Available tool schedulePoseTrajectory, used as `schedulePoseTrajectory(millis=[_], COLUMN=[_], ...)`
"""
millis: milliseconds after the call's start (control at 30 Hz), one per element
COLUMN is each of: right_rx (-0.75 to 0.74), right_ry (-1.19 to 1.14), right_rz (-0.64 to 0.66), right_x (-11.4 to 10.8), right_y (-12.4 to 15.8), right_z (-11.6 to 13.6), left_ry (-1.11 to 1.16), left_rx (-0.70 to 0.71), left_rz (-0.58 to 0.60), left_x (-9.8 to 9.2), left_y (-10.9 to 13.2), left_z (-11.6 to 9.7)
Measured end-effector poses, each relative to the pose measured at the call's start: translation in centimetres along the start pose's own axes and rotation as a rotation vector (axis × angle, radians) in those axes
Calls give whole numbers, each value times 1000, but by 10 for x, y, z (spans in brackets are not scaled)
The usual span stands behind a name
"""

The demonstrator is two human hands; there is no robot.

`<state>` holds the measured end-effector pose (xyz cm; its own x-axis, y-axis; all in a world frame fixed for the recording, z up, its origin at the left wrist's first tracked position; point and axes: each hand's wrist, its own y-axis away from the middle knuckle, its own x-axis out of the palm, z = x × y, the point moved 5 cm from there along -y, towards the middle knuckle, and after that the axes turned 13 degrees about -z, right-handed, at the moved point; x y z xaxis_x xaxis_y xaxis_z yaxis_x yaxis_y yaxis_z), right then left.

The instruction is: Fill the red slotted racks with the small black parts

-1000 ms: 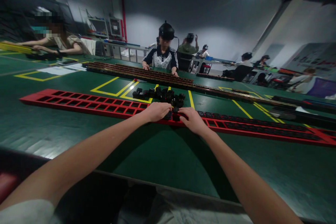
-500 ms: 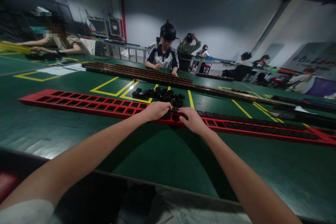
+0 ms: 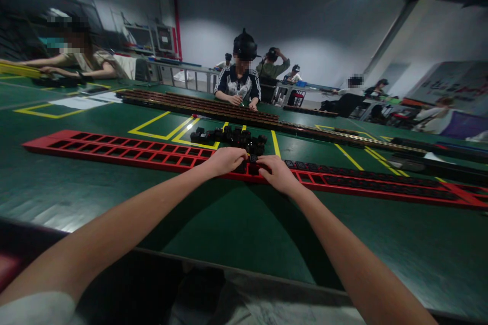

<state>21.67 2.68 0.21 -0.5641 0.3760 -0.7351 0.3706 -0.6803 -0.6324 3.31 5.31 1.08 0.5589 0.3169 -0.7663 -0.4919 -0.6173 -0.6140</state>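
Note:
A long red frame (image 3: 114, 160) with two rows of rectangular slots lies across the green table. Both my hands meet over its middle. My left hand (image 3: 229, 161) is closed, its fingertips pinched at the left side of a small black square piece (image 3: 253, 158) in the frame. From the right, my right hand (image 3: 280, 172) holds the same piece with bent fingers, thumb lower down by the frame's near rail. Similar black pieces (image 3: 312, 167) fill many slots to the right; slots on the left are bare. Just behind my hands sits a heap of loose black pieces (image 3: 232, 137).
Beyond the heap lie long brown-black strips (image 3: 198, 106) and yellow tape lines (image 3: 152, 132). A co-worker (image 3: 239, 81) sits across the table; another person (image 3: 86, 61) works at far left beside white papers (image 3: 82, 102). Dark bars (image 3: 438, 165) lie at right.
My hands stay at the same slot of the frame with hardly any motion. The view has shifted slightly, and the co-worker opposite has moved their hands closer together.

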Motion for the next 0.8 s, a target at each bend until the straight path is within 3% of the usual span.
schedulePoseTrajectory(millis=[533, 667, 800], right_rx=[-4, -7, -6], right_ry=[15, 4, 3], right_rz=[-2, 1, 4], right_x=[-1, -1, -2], right_y=[0, -1, -1], right_z=[2, 2, 2], left_ry=[-101, -145, -133], left_rx=[157, 78, -46], left_rz=[-34, -66, -20], left_x=[-3, -3, 2], left_y=[1, -1, -2], left_z=[-8, -3, 6])
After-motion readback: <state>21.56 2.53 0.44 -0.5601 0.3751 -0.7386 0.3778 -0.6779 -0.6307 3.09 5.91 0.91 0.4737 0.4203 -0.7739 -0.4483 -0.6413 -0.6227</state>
